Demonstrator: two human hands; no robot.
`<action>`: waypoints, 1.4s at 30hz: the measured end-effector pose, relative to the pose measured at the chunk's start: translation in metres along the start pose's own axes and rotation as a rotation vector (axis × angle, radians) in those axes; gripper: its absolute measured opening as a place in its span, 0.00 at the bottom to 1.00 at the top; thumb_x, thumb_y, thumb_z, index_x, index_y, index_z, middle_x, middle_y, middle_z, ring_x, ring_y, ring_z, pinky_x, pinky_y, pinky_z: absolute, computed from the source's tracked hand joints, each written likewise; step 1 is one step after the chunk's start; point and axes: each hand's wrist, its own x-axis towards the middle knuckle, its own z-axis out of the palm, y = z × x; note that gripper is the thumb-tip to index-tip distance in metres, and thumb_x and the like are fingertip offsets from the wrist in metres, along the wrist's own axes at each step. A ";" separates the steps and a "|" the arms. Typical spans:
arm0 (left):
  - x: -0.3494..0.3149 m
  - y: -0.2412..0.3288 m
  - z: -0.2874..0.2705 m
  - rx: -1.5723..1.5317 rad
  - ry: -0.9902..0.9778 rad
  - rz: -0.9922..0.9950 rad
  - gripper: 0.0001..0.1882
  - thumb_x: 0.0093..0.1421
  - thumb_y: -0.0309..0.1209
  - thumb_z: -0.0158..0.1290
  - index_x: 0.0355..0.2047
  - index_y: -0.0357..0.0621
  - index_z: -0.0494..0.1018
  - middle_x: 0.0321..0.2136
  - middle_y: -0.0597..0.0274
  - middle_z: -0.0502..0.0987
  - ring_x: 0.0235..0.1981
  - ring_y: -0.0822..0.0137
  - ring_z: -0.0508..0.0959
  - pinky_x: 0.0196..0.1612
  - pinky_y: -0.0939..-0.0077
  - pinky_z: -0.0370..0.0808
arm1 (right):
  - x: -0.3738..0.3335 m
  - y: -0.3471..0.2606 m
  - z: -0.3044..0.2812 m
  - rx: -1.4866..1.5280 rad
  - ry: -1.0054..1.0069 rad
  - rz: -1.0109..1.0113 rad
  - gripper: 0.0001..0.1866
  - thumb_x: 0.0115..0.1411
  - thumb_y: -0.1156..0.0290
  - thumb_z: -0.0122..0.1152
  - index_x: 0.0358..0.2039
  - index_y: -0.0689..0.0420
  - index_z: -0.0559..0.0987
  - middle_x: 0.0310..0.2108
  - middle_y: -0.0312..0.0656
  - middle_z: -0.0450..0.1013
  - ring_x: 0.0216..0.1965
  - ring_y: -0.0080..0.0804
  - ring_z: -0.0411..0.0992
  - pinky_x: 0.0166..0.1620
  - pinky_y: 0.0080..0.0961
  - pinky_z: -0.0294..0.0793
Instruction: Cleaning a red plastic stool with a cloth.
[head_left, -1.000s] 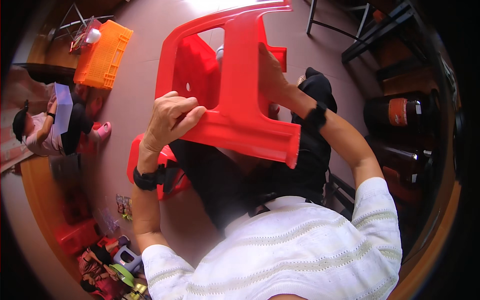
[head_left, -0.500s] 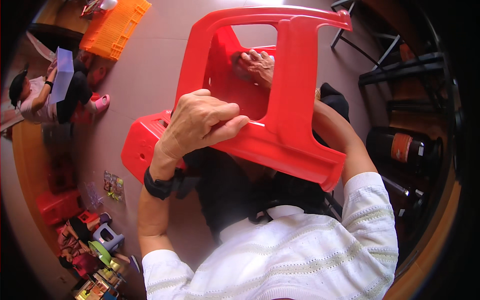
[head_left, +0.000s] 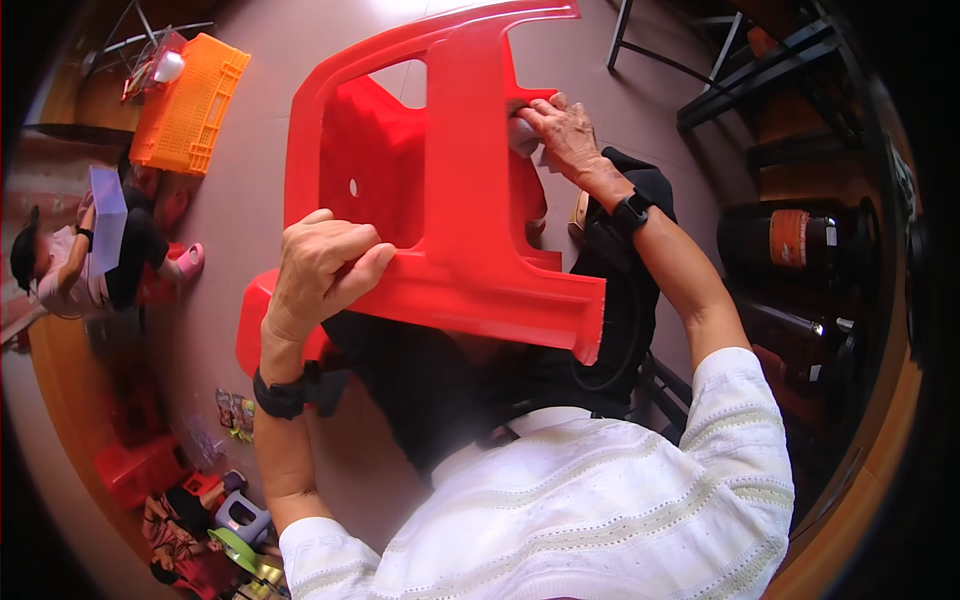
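A red plastic stool is tipped on its side in front of me, its open leg frame facing up toward me. My left hand is closed round the stool's near rail, thumb lying along the edge. At the stool's far right edge is my right hand, fingers bent over a crumpled whitish wad that looks like a cloth. The wad presses against the stool's edge and is partly hidden by the fingers and a leg. Another red plastic piece, apparently a stool, shows behind my left wrist.
An orange crate stands at the far left. Nearby, a seated person holds a translucent bin. At lower left are another person and a grey stool. Dark metal-framed furniture lines the right.
My right hand has come out from inside the stool to its right edge with the wad. The stool and my left hand have shifted left.
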 end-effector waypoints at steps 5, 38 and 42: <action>0.000 -0.001 -0.005 0.002 -0.025 -0.009 0.14 0.52 0.28 0.54 0.13 0.43 0.64 0.09 0.63 0.60 0.11 0.65 0.60 0.21 0.72 0.54 | -0.015 -0.006 -0.005 0.212 0.060 0.194 0.21 0.48 0.78 0.57 0.45 0.49 0.73 0.47 0.36 0.68 0.51 0.39 0.64 0.46 0.39 0.67; 0.007 0.001 -0.004 -0.002 -0.057 0.020 0.13 0.47 0.31 0.57 0.13 0.43 0.66 0.10 0.65 0.62 0.13 0.66 0.64 0.21 0.72 0.55 | 0.029 -0.049 0.012 0.681 0.032 -0.035 0.16 0.45 0.72 0.59 0.38 0.55 0.77 0.40 0.45 0.74 0.40 0.45 0.73 0.37 0.38 0.73; -0.002 -0.002 -0.006 -0.015 -0.064 0.008 0.14 0.45 0.32 0.60 0.12 0.45 0.66 0.10 0.66 0.63 0.12 0.67 0.63 0.21 0.73 0.55 | 0.031 -0.092 -0.015 0.567 0.177 -0.206 0.23 0.49 0.71 0.57 0.48 0.57 0.72 0.46 0.45 0.70 0.48 0.44 0.68 0.45 0.36 0.72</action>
